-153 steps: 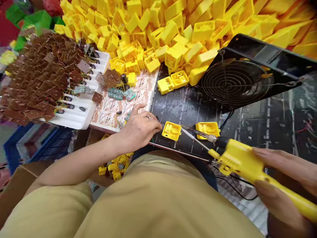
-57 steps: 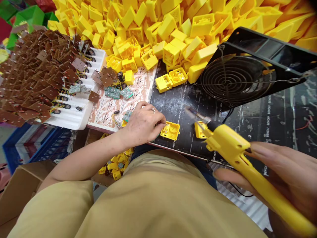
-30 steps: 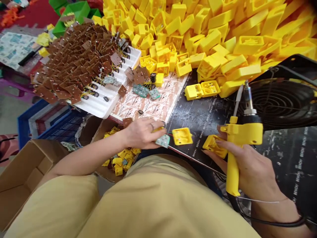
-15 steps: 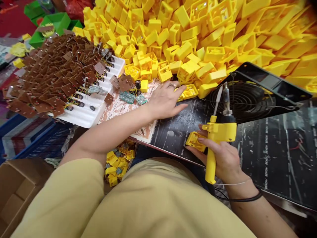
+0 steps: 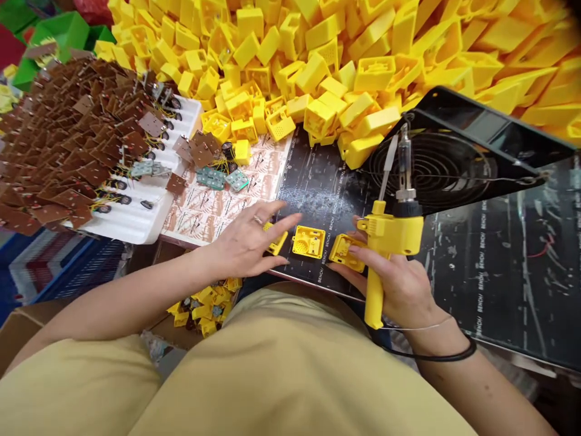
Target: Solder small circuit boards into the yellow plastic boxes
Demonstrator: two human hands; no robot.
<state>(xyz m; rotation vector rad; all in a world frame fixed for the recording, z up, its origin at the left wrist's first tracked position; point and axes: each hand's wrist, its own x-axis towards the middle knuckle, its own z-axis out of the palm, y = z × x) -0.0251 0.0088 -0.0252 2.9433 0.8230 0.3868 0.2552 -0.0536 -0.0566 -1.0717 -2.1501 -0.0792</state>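
My right hand (image 5: 399,284) is wrapped round a yellow soldering gun (image 5: 374,290), its metal tip pointing away from me. The thumb and fingers of that hand also touch a yellow housing (image 5: 346,252) on the black mat. Another open yellow housing (image 5: 308,241) lies beside it, inner side up. My left hand (image 5: 247,239) has its fingers spread at a third yellow housing (image 5: 277,242), which they partly cover. Whether the left fingers grip it is not clear; they are apart.
Yellow housings (image 5: 245,54) are heaped along the back. A black fan (image 5: 436,169) leans at the right. Brown circuit boards (image 5: 59,139) are piled on white foam (image 5: 140,221) at the left. Green boards (image 5: 211,178) lie on patterned paper. Below the edge are more yellow parts (image 5: 209,309).
My left hand has come back from the heap toward me, and two housings now lie between my hands. My right hand still holds the soldering gun. The view has shifted.
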